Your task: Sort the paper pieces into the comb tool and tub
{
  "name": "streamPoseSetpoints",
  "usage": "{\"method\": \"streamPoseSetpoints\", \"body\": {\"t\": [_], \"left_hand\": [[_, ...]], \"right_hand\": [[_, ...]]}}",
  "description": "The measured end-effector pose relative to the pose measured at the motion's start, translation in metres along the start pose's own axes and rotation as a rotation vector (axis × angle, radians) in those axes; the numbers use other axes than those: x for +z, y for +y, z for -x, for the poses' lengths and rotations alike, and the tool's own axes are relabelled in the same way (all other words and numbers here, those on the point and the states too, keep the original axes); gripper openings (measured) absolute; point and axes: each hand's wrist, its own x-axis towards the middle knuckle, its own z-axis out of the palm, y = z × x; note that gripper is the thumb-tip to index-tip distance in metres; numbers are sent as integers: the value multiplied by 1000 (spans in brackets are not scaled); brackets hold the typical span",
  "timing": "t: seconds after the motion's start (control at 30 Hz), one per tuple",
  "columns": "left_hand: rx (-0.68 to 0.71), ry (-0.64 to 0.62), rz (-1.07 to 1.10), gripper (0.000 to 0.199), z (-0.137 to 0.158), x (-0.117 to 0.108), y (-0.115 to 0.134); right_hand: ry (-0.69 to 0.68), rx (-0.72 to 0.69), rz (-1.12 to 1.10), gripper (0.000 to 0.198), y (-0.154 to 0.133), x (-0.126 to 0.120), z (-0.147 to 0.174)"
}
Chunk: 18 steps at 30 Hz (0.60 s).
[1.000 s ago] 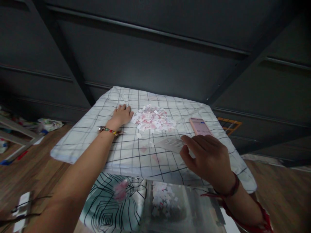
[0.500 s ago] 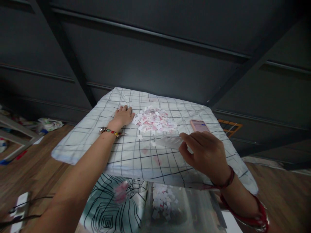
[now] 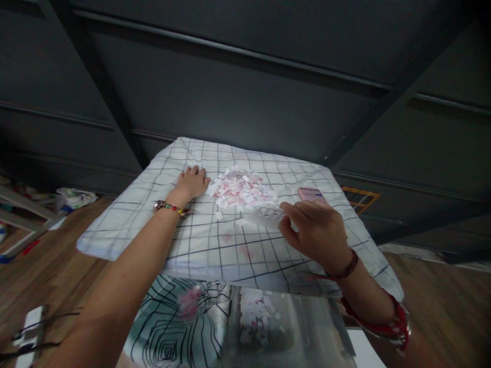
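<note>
My left hand [image 3: 193, 182] lies flat on the checked cloth [image 3: 207, 245] with its fingers spread, just left of a heap of small white and pink paper pieces [image 3: 245, 188]. Between the thumb and fingers of my right hand [image 3: 316, 227] is a thin, whitish translucent sheet with cut-out slots [image 3: 264, 216]. That sheet is tilted low over the cloth, close to the near edge of the heap. A few loose pieces lie at its left end and beside the heap. Partly behind my right hand is a pink phone [image 3: 310, 194], its screen lit.
Below the table's front edge sits a clear plastic box [image 3: 307, 327] with more paper pieces inside. Left of it is a green patterned cloth [image 3: 172, 327]. Dark panels [image 3: 230, 92] rise behind the table. A power strip [image 3: 32, 332] with cords lies on the floor at left.
My right hand and the slotted sheet have shifted slightly left and up in the picture, nearer the heap. My left hand stays flat. The whole view has moved a little.
</note>
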Motion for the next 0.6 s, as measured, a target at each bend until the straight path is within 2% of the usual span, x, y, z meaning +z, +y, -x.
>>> {"method": "streamPoseSetpoints", "body": {"t": [0.13,0.27,0.47,0.6], "left_hand": [[-5,-7,9,59,1,0,0],[-2,3,24,59,1,0,0],[15,5,39,58,0,0,-1],[1,-11,43,59,0,0,-1]], "right_hand": [[21,34,-8,20,2,1,1],[16,1,-67,20,2,0,5],[9,39,5,21,8,2,5],[19,29,-71,19,4,-1,7]]}}
